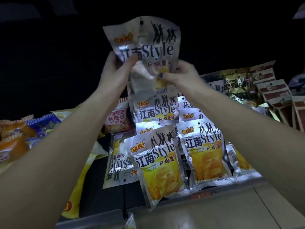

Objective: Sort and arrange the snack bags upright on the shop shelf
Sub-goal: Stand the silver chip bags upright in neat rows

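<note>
The shelf (105,164) carries rows of silver chip bags (204,151), one upside down (118,161). Above them, a raised silver bag (148,52) is gripped by the left hand (115,66) and pinched by the right hand (179,75).

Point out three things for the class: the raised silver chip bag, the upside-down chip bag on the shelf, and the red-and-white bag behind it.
raised silver chip bag (148,52), head view, printed front.
upside-down chip bag (118,164), head view, inverted lettering.
red-and-white bag (116,119), head view, red label.
</note>
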`<state>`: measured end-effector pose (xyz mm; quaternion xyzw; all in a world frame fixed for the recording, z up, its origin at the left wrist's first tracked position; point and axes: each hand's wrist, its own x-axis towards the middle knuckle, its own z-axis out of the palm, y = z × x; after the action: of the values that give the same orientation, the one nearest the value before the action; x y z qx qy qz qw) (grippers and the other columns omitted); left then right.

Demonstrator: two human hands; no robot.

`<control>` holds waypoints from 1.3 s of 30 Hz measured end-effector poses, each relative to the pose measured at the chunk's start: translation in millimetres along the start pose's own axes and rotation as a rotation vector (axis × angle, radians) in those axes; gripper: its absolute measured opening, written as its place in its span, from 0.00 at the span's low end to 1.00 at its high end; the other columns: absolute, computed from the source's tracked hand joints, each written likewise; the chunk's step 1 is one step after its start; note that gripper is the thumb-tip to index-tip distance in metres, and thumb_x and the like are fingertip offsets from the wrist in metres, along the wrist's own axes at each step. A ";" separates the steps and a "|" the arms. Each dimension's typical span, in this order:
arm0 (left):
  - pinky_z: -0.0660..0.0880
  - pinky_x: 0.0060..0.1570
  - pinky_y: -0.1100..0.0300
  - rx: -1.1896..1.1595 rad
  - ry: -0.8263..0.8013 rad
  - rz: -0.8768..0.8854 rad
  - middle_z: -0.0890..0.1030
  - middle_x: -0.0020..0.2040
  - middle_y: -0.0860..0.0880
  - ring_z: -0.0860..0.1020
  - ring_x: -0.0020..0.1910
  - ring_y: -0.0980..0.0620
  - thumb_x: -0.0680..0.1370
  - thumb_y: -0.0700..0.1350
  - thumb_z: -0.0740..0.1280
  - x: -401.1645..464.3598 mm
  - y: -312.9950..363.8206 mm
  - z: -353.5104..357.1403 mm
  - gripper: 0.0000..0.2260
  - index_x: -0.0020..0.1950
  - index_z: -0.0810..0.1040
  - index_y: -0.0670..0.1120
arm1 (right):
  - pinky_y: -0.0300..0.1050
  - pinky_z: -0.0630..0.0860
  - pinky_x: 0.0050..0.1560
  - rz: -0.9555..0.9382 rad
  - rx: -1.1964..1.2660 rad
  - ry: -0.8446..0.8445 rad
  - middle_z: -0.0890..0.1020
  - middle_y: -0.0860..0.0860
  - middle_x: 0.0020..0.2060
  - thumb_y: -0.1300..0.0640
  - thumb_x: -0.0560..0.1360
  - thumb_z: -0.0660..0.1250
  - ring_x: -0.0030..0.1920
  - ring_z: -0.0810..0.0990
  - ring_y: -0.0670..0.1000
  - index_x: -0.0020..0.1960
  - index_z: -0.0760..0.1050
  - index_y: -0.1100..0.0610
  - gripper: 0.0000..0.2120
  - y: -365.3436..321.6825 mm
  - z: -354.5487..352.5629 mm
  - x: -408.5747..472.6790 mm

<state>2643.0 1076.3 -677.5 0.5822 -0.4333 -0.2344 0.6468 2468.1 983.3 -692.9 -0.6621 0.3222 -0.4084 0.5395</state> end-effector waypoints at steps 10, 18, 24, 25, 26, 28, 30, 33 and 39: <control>0.71 0.50 0.75 0.320 -0.061 -0.060 0.78 0.54 0.62 0.78 0.50 0.70 0.86 0.52 0.59 8.8 -57.1 -2.4 0.17 0.75 0.67 0.55 | 0.59 0.80 0.60 0.018 -0.124 0.095 0.84 0.58 0.56 0.63 0.76 0.72 0.56 0.84 0.59 0.57 0.77 0.61 0.10 26.5 2.4 39.3; 0.66 0.34 0.69 0.564 -0.006 -0.071 0.76 0.51 0.50 0.74 0.40 0.57 0.86 0.48 0.58 28.0 -82.0 7.6 0.12 0.67 0.71 0.45 | 0.41 0.75 0.49 0.174 -0.429 -0.122 0.81 0.55 0.53 0.55 0.80 0.68 0.50 0.78 0.50 0.61 0.76 0.60 0.12 49.7 13.9 59.7; 0.67 0.32 0.63 0.630 0.029 -0.093 0.75 0.43 0.50 0.72 0.36 0.56 0.85 0.49 0.59 22.5 -97.3 2.2 0.08 0.55 0.71 0.46 | 0.47 0.78 0.54 0.227 -0.508 -0.087 0.79 0.51 0.56 0.44 0.74 0.73 0.56 0.78 0.52 0.64 0.74 0.54 0.23 64.4 11.0 66.7; 0.67 0.33 0.62 0.626 0.027 -0.111 0.76 0.44 0.49 0.73 0.37 0.55 0.85 0.50 0.59 21.5 -97.9 1.3 0.09 0.56 0.72 0.45 | 0.45 0.76 0.52 0.193 -0.491 -0.044 0.79 0.50 0.55 0.45 0.75 0.73 0.55 0.78 0.52 0.63 0.73 0.55 0.22 67.0 11.3 66.3; 0.68 0.34 0.61 0.623 0.019 -0.127 0.77 0.45 0.48 0.74 0.38 0.54 0.85 0.50 0.59 20.9 -98.4 0.5 0.09 0.57 0.72 0.45 | 0.44 0.74 0.49 0.157 -0.472 -0.008 0.79 0.50 0.52 0.46 0.76 0.72 0.52 0.77 0.52 0.60 0.73 0.55 0.19 70.8 11.5 66.3; 0.70 0.38 0.60 0.613 0.014 -0.144 0.78 0.47 0.50 0.75 0.41 0.54 0.85 0.51 0.60 20.2 -98.0 -1.6 0.11 0.62 0.73 0.45 | 0.43 0.71 0.42 0.119 -0.475 0.008 0.79 0.50 0.44 0.49 0.78 0.70 0.47 0.77 0.53 0.52 0.73 0.56 0.11 75.9 12.2 64.0; 0.70 0.38 0.62 0.597 0.037 -0.147 0.76 0.45 0.54 0.74 0.41 0.58 0.85 0.51 0.61 17.5 -96.5 -2.9 0.13 0.65 0.72 0.45 | 0.43 0.72 0.43 0.114 -0.510 0.005 0.80 0.51 0.44 0.50 0.79 0.68 0.48 0.79 0.54 0.51 0.74 0.58 0.11 78.6 11.3 61.2; 0.68 0.37 0.66 0.593 0.062 -0.112 0.74 0.43 0.56 0.73 0.40 0.61 0.85 0.50 0.60 5.3 -98.0 -7.5 0.12 0.64 0.72 0.44 | 0.44 0.72 0.52 0.102 -0.486 0.061 0.80 0.51 0.53 0.49 0.79 0.68 0.53 0.78 0.52 0.61 0.73 0.55 0.15 72.3 9.2 55.0; 0.67 0.36 0.58 0.546 0.008 -0.164 0.74 0.39 0.51 0.71 0.36 0.55 0.86 0.55 0.56 -13.3 -98.0 -15.6 0.15 0.64 0.73 0.46 | 0.47 0.77 0.58 0.043 -0.431 0.103 0.81 0.49 0.50 0.53 0.78 0.69 0.55 0.80 0.52 0.54 0.74 0.50 0.06 70.4 10.2 46.1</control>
<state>2668.8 1074.8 -774.2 0.7688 -0.4295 -0.1583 0.4465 2499.3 933.1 -753.7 -0.7332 0.4432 -0.3516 0.3773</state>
